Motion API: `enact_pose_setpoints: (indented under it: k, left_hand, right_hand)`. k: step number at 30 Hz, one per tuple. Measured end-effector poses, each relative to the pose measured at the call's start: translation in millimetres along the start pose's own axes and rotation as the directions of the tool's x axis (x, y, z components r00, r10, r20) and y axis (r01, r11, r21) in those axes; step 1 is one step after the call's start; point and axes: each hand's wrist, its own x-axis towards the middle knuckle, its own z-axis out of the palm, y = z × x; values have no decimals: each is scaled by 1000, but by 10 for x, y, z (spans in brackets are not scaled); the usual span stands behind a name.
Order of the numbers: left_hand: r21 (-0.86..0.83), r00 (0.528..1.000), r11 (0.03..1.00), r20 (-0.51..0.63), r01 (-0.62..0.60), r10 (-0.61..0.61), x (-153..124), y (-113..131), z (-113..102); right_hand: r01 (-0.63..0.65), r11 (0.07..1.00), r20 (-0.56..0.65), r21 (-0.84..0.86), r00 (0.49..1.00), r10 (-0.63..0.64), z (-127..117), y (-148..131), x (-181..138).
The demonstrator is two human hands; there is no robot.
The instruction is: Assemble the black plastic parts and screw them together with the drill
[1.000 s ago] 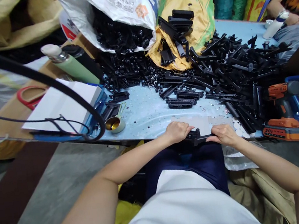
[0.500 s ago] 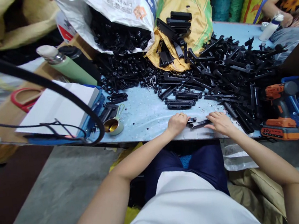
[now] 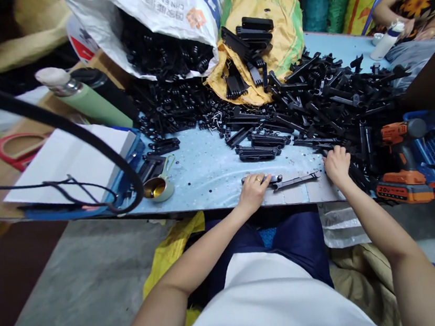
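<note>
My left hand (image 3: 253, 190), with a ring on one finger, is closed around a short black plastic part (image 3: 277, 178) near the table's front edge. Part of that piece is covered by the fingers. Just to its right, a long thin black plastic part (image 3: 297, 180) lies on the tabletop, apart from my right hand. My right hand (image 3: 338, 165) is at the front left side of the pile of long black parts (image 3: 336, 98), fingers curled downward. What its fingertips grip is hidden.
Beyond the hands are stacked black parts (image 3: 258, 152), a white sack (image 3: 178, 9) and a yellow sack (image 3: 281, 7). A green cup of amber liquid (image 3: 164, 190) stands left, near a green bottle (image 3: 94, 101). An orange cordless drill (image 3: 404, 182) is right. Another person (image 3: 389, 9) sits far right.
My right hand has let go of the long thin part and moved right to the pile. The left hand still holds its short part. The view has shifted slightly.
</note>
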Motion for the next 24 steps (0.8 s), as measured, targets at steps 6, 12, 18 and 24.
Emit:
enact_pose_setpoints:
  k: [6,12,18,24]
  left_hand:
    - [-10,999,1000,-40,1,-2,-21,15,41]
    - [-45,999,999,-40,17,-19,-10,4,50]
    - [-44,999,999,-47,7,-9,0,-12,38]
    - [-11,997,1000,-71,-18,17,13,-15,31]
  right_hand:
    - [-203,973,175,113,968,181,-318,104,110]
    - [-374,619,379,690,916,131,-471,354,191]
    - [-116,98,89,988,964,249,-552,77,326]
    - [155,122,-177,980,962,206,-843,21,420]
